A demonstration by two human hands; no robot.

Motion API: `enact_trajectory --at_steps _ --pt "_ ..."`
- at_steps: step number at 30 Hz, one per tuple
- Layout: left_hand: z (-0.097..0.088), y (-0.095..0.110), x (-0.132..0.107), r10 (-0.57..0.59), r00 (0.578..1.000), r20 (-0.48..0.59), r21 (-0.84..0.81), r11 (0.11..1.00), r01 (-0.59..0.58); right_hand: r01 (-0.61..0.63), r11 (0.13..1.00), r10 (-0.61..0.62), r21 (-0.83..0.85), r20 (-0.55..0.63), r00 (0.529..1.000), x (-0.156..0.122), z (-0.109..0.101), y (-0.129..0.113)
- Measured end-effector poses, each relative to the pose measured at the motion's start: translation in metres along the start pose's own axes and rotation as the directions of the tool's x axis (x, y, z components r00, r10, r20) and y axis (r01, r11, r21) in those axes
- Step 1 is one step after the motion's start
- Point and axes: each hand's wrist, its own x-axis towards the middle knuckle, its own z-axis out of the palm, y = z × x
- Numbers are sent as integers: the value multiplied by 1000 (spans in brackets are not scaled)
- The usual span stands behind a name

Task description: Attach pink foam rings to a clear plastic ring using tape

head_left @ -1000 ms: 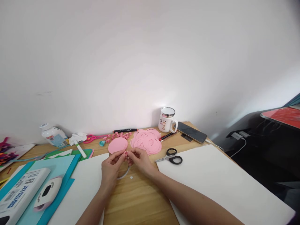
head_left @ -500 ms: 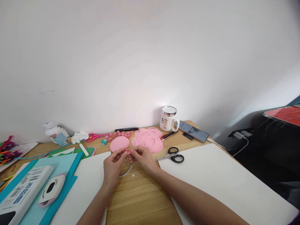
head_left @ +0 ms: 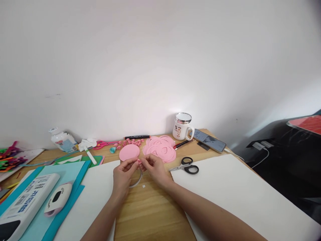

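Between my fingertips is a small rolled pink paper flower (head_left: 138, 161), mostly covered by the fingers. My left hand (head_left: 123, 174) pinches it from the left, and my right hand (head_left: 154, 170) grips its right side. Under the hands lies a roll of tape (head_left: 136, 183), only its pale rim showing, with a tiny white scrap (head_left: 143, 186) beside it. Just beyond are a stack of pink paper circles (head_left: 129, 152) and a heap of cut pink paper rings or spirals (head_left: 160, 149). Several small rolled pink flowers (head_left: 127, 143) lie behind the circles.
Black-handled scissors (head_left: 187, 165) lie right of my hands, partly on a white sheet (head_left: 233, 194). A lidded white mug (head_left: 182, 129) and a charging phone (head_left: 209, 140) stand and lie behind. Leftward are teal papers (head_left: 75, 177), a white box (head_left: 32, 197), pink scissors (head_left: 105, 144) and a bottle (head_left: 64, 140).
The view has shifted slightly, so everything sits a little differently in the picture. Both hands keep hold of the pink flower, with a small change of the fingers.
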Motion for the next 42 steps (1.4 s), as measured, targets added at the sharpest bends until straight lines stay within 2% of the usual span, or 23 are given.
enact_trajectory --at_steps 4,8,15,22,30,36,42 --pt "-1 -2 1 1 999 38 19 1000 -2 17 1000 -17 -22 18 1000 -1 -1 0" --pt "-2 -4 2 11 1000 17 7 1000 -11 7 1000 -7 14 56 998 -1 0 0" --pt "-2 0 1 1 999 47 1 1000 -1 -21 995 15 99 63 998 2 -2 0" --pt "-2 2 0 4 999 35 2 1000 -4 -42 994 36 101 56 998 2 -1 -3" --pt "-3 1 1 68 995 68 104 992 -75 -66 993 59 97 71 996 1 -2 -2" --pt "-6 -1 2 114 986 120 159 978 -132 -40 996 35 82 65 997 2 -2 -1" --pt "-6 0 2 117 989 92 161 978 -130 -58 992 50 113 67 996 3 -3 1"
